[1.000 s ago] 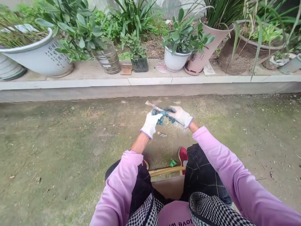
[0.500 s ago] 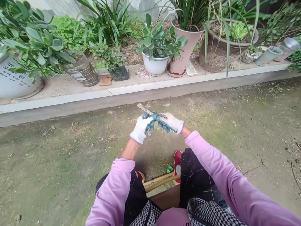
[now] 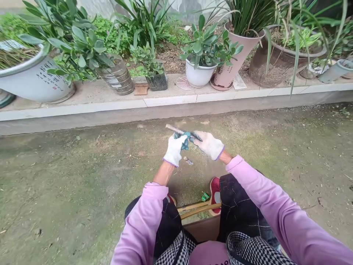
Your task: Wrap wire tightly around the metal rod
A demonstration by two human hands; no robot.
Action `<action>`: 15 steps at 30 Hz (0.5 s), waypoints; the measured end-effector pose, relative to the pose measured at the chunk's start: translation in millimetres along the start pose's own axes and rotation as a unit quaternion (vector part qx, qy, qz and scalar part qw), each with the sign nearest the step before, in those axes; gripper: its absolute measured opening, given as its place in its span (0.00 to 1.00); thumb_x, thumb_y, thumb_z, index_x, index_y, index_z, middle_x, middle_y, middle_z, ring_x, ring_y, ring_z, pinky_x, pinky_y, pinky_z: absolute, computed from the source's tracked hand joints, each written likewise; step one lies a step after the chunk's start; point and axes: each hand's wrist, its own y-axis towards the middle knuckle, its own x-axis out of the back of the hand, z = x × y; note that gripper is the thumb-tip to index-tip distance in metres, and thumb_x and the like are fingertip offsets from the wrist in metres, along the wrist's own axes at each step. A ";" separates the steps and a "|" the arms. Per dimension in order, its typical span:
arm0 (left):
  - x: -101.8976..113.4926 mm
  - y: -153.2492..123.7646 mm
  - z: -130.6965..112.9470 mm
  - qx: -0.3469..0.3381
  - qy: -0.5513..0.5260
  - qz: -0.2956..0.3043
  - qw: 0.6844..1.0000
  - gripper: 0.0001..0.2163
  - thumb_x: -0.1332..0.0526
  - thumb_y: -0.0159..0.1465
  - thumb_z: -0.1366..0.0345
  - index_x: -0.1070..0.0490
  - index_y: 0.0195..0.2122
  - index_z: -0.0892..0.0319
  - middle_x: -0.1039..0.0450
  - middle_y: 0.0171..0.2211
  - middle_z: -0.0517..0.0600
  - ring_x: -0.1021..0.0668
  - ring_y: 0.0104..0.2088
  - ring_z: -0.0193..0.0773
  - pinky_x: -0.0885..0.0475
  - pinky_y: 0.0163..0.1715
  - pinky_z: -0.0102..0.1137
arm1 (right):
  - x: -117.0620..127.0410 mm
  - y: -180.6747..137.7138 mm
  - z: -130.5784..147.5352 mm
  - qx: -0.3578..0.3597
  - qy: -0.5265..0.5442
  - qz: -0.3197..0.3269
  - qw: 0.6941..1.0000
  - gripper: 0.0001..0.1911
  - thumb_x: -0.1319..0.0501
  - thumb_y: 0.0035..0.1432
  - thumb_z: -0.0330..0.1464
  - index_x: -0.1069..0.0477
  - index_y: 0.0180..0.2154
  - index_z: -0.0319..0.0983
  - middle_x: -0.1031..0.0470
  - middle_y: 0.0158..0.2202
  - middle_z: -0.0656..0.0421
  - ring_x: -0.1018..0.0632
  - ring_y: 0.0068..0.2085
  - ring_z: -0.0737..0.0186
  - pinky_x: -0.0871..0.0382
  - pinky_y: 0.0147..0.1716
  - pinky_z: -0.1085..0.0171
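The scene was outdoors, on bare packed ground (image 3: pixel 68 176) streaked with green moss and scattered with dry litter. A low concrete ledge (image 3: pixel 171 100) with a pale tiled edge crossed the upper part of the frame. Potted plants stood along it: a big white pot with writing (image 3: pixel 35 79) at upper left, a clear plastic container (image 3: pixel 118 78), a small black pot (image 3: pixel 157 81), a white pot (image 3: pixel 198 76) with a thick-leaved plant, a leaning pink pot (image 3: pixel 234 64) and a wide brown pot (image 3: pixel 271 66) at upper right.

At centre frame the seated person held a thin grey stick (image 3: pixel 173 129) above the ground. The gloved left hand (image 3: pixel 175 149) had its teal-coated fingers (image 3: pixel 185 141) clamped around the middle of it, and the right hand (image 3: pixel 211 144) had its fingers pinched together on the right end. A small fragment (image 3: pixel 188 161) showed just below the hands. Lower down, a red shoe (image 3: pixel 215 187) rested on the ground beside two bamboo canes (image 3: pixel 200 208).
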 end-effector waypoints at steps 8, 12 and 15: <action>-1.7 -2.2 -1.4 -0.006 0.004 -0.032 0.999 0.17 0.20 0.55 0.62 0.31 0.29 0.55 0.34 0.18 0.37 0.33 0.16 0.27 0.36 0.18 0.26 | -3.4 8.2 5.4 -0.014 -0.074 -0.015 0.997 0.13 0.35 0.78 0.33 0.17 0.59 0.42 0.12 0.61 0.45 0.14 0.61 0.44 0.24 0.60 0.57; 5.7 -3.5 -5.0 -0.023 0.023 0.023 0.999 0.16 0.20 0.52 0.61 0.28 0.32 0.56 0.31 0.19 0.39 0.32 0.18 0.28 0.34 0.19 0.26 | 1.7 9.1 0.3 -0.024 0.099 -0.012 0.995 0.08 0.36 0.77 0.38 0.19 0.47 0.43 0.12 0.45 0.53 0.14 0.43 0.55 0.21 0.44 0.62; 16.3 -7.5 -8.4 -0.017 0.048 0.091 0.995 0.17 0.21 0.50 0.58 0.25 0.34 0.56 0.30 0.19 0.40 0.34 0.16 0.28 0.36 0.18 0.27 | 6.5 8.7 -5.6 -0.059 0.322 0.045 0.944 0.17 0.34 0.72 0.49 0.23 0.40 0.43 0.22 0.29 0.62 0.28 0.23 0.65 0.32 0.22 0.66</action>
